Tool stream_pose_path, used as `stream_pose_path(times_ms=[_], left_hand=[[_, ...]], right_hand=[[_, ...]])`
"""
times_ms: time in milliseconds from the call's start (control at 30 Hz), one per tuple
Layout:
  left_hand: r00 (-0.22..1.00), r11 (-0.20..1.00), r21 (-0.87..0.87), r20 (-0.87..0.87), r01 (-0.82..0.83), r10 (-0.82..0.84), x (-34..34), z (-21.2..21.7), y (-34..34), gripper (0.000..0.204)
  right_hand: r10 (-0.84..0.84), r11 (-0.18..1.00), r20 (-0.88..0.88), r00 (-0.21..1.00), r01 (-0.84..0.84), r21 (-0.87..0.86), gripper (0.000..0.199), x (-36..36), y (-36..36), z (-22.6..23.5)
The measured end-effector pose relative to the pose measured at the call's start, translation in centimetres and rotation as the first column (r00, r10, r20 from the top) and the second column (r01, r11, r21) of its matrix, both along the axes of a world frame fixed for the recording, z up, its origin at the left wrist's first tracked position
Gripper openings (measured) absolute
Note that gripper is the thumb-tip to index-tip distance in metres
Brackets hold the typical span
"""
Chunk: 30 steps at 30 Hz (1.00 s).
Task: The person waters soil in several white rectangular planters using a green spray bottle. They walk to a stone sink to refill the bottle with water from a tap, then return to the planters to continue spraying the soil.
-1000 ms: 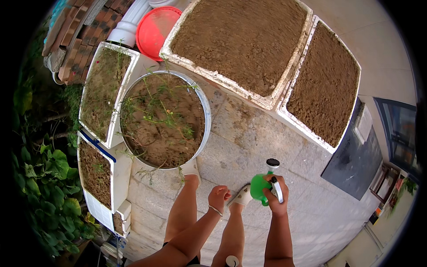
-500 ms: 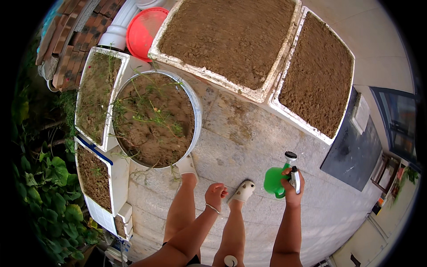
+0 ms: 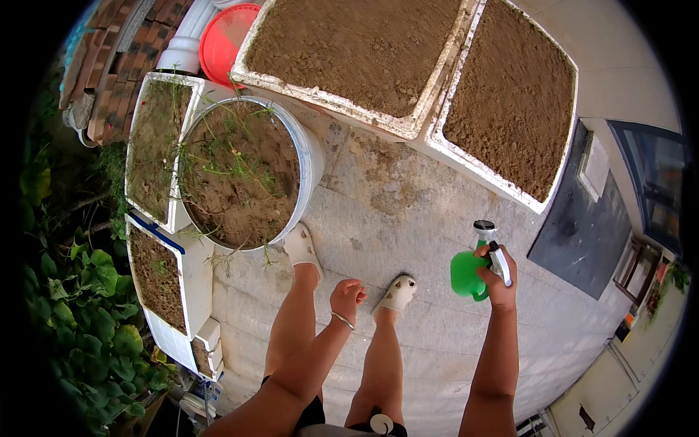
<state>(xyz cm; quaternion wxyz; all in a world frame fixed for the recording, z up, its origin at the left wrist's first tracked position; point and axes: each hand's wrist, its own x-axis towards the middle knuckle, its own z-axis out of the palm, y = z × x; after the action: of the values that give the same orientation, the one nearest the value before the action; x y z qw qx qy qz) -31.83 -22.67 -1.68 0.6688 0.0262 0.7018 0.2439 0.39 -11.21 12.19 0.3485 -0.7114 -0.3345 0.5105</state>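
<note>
My right hand (image 3: 502, 282) is wrapped round the handle of a green watering can (image 3: 464, 273), held above the paving at the right. A dark sprinkler rose on a pale neck tops the can, and a white-and-black spray trigger sticks up by my fingers. My left hand (image 3: 347, 298), with a bracelet at the wrist, hangs over the paving between my legs. Its fingers are curled in, with nothing visible in them. Nearest to it on the far left stands a round white tub (image 3: 312, 156) of soil with thin, sprawling green plants.
Two large white foam boxes of bare soil, a wide box (image 3: 328, 100) and a narrower box (image 3: 502, 187), stand ahead. Smaller planters (image 3: 191, 280) line the left, beside leafy plants (image 3: 98, 273). A red lid (image 3: 222, 44) lies behind the tub; a dark slab (image 3: 575, 233) is at right.
My right hand and the watering can have shifted right and slightly up in the view. The tub and boxes appear higher and farther left, and more of my left shoe shows.
</note>
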Motion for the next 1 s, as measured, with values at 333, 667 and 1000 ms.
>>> stream_pose_path(times_ms=[333, 667, 1000], left_hand=[[0.885, 0.879, 0.295, -0.395, 0.376, -0.246, -2.1, 3.5, -3.8, 0.019], [0.793, 0.944, 0.172, -0.596, 0.28, -0.126, -7.9, 16.9, -3.4, 0.016], [0.457, 0.811, -0.432, -0.674, 0.394, -0.581, -12.9, 18.7, -18.0, 0.02]], right_hand=[[0.209, 0.968, 0.115, 0.971, -0.222, 0.116, 0.034, 8.5, -2.4, 3.5], [0.219, 0.937, 0.144, 0.965, -0.249, 0.244, 0.039, 16.1, -1.9, 9.0], [0.198, 0.951, 0.084, 0.977, -0.212, 0.225, 0.033, 21.3, 4.0, 12.3]])
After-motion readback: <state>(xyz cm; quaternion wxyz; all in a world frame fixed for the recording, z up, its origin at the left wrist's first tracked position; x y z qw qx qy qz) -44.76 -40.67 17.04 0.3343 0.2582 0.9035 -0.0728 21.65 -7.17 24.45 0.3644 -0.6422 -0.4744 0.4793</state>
